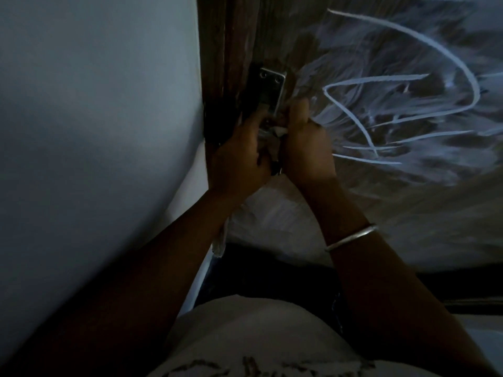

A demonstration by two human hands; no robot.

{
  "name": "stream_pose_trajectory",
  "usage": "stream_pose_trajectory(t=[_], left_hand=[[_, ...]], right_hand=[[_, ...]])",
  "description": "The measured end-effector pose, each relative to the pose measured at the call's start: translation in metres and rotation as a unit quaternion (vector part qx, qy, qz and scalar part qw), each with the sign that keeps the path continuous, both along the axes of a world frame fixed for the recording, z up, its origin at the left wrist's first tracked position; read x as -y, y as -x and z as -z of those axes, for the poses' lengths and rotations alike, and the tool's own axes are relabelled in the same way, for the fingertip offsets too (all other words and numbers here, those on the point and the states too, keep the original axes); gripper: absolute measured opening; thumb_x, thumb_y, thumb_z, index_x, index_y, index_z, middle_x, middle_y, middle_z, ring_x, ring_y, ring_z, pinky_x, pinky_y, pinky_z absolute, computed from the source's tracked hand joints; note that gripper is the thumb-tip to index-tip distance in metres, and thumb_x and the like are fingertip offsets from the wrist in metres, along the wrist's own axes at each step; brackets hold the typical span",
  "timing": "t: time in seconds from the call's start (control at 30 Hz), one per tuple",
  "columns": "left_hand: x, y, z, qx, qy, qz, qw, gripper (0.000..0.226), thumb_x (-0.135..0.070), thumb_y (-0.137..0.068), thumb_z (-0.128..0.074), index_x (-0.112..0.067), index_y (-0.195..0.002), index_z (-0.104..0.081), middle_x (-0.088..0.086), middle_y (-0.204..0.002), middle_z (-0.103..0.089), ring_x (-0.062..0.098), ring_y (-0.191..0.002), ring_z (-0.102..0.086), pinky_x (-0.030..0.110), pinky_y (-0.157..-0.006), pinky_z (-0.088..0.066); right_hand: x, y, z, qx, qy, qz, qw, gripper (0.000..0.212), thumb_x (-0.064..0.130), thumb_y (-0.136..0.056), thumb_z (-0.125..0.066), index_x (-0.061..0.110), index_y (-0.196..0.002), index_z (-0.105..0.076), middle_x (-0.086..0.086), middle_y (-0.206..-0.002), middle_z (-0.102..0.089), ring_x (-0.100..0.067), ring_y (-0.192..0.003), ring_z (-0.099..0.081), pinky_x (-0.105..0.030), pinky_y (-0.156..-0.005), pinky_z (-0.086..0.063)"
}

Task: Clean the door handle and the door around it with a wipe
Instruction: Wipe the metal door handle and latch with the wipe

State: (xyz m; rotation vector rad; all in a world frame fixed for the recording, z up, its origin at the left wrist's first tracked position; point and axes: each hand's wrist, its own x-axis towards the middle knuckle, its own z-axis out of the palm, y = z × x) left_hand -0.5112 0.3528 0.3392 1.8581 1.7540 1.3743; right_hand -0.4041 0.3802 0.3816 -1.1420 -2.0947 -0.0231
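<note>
The scene is dim. A metal handle plate [273, 84] with screws sits on the dark wooden door [239, 36]. Both hands are at the handle just below the plate. My left hand [239, 156] is closed on the handle side, with a pale wipe [269, 142] bunched between the two hands. A strip of the wipe hangs below my left wrist. My right hand [307, 142] is closed on the wipe from the right, thumb up. The handle lever itself is hidden by the hands.
A pale wall [95, 104] fills the left. White chalk-like scribbles and smears [394, 91] cover the door surface to the right. A metal bangle [351, 236] is on my right wrist. My pale shirt shows at the bottom.
</note>
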Motion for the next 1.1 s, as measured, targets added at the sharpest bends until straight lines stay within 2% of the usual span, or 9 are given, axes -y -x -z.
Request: stream_pose_trajectory(t=[0.1,0.27,0.33,0.4,0.47,0.6,0.8,1.0,1.1], left_hand=[[0.001,0.002,0.001,-0.009,0.010,-0.003,1.000,0.058,-0.018,-0.081,-0.056,-0.014,-0.136,-0.037,0.012,-0.134,-0.051,0.030,-0.119,-0.051,0.050,-0.094,-0.046],[0.001,-0.003,-0.002,-0.057,-0.006,-0.030,0.998,0.060,-0.015,-0.079,-0.061,-0.013,-0.135,-0.037,0.011,-0.133,-0.052,0.029,-0.115,-0.054,0.042,-0.090,-0.050],[0.000,-0.002,-0.004,-0.060,-0.009,-0.037,0.997,0.060,-0.015,-0.077,-0.061,-0.015,-0.133,-0.039,0.007,-0.132,-0.054,0.027,-0.115,-0.055,0.039,-0.088,-0.049],[-0.001,-0.001,-0.006,-0.060,-0.017,-0.040,0.997,0.057,-0.013,-0.077,-0.061,-0.014,-0.131,-0.042,0.005,-0.129,-0.057,0.025,-0.114,-0.055,0.035,-0.086,-0.048],[-0.003,-0.001,-0.007,-0.066,-0.022,-0.044,0.997,0.054,-0.011,-0.077,-0.061,-0.012,-0.128,-0.045,0.007,-0.126,-0.059,0.026,-0.112,-0.056,0.034,-0.084,-0.048],[-0.003,-0.001,-0.008,-0.091,-0.018,-0.045,0.995,0.051,-0.011,-0.078,-0.060,-0.011,-0.127,-0.046,0.011,-0.125,-0.058,0.030,-0.110,-0.057,0.035,-0.084,-0.049],[-0.004,0.001,-0.008,-0.090,-0.014,-0.034,0.995,0.051,-0.009,-0.078,-0.059,-0.011,-0.127,-0.047,0.011,-0.125,-0.058,0.030,-0.113,-0.055,0.038,-0.086,-0.050],[-0.005,0.003,-0.008,-0.068,-0.010,-0.024,0.997,0.051,-0.006,-0.076,-0.061,-0.011,-0.125,-0.048,0.009,-0.124,-0.059,0.029,-0.110,-0.057,0.035,-0.084,-0.049],[-0.005,0.003,-0.010,-0.042,-0.014,-0.024,0.999,0.048,-0.002,-0.075,-0.059,-0.012,-0.122,-0.050,0.008,-0.120,-0.061,0.027,-0.103,-0.060,0.034,-0.082,-0.051]], right_hand=[[-0.003,-0.032,0.006,-0.036,0.014,0.074,0.997,0.029,0.004,-0.085,-0.057,-0.006,-0.111,-0.047,-0.022,-0.083,-0.069,-0.039,-0.070,-0.066,-0.028,-0.054,-0.041],[-0.007,-0.045,0.018,-0.213,0.088,0.118,0.966,0.029,-0.008,-0.081,-0.057,0.013,-0.093,-0.042,-0.006,-0.085,-0.060,-0.027,-0.083,-0.068,-0.038,-0.068,-0.054],[-0.009,-0.042,0.020,-0.376,0.161,0.109,0.906,0.038,-0.009,-0.082,-0.059,0.022,-0.085,-0.038,-0.013,-0.091,-0.061,-0.024,-0.089,-0.067,-0.036,-0.074,-0.056],[-0.008,-0.042,0.022,-0.563,0.246,0.072,0.786,0.038,-0.011,-0.082,-0.060,0.021,-0.085,-0.040,-0.020,-0.097,-0.059,-0.025,-0.093,-0.065,-0.033,-0.077,-0.055],[-0.006,-0.041,0.028,-0.631,0.293,0.055,0.716,0.032,-0.009,-0.084,-0.060,0.017,-0.087,-0.042,-0.020,-0.099,-0.058,-0.023,-0.088,-0.063,-0.034,-0.076,-0.055],[0.001,-0.031,0.033,-0.612,0.263,0.096,0.740,0.028,-0.006,-0.084,-0.062,0.017,-0.085,-0.046,-0.006,-0.082,-0.061,-0.006,-0.069,-0.064,-0.018,-0.057,-0.052],[0.001,-0.030,0.036,-0.537,0.215,0.146,0.803,0.036,-0.004,-0.081,-0.066,0.027,-0.083,-0.047,0.008,-0.079,-0.062,0.010,-0.072,-0.063,-0.014,-0.069,-0.054],[0.001,-0.033,0.029,-0.488,0.167,0.135,0.846,0.037,-0.001,-0.081,-0.067,0.030,-0.083,-0.045,0.008,-0.084,-0.066,0.001,-0.085,-0.067,-0.019,-0.075,-0.055],[0.004,-0.031,0.034,-0.493,0.211,0.162,0.828,0.029,0.004,-0.081,-0.069,0.022,-0.091,-0.048,0.005,-0.088,-0.062,-0.004,-0.084,-0.064,-0.018,-0.071,-0.054]])
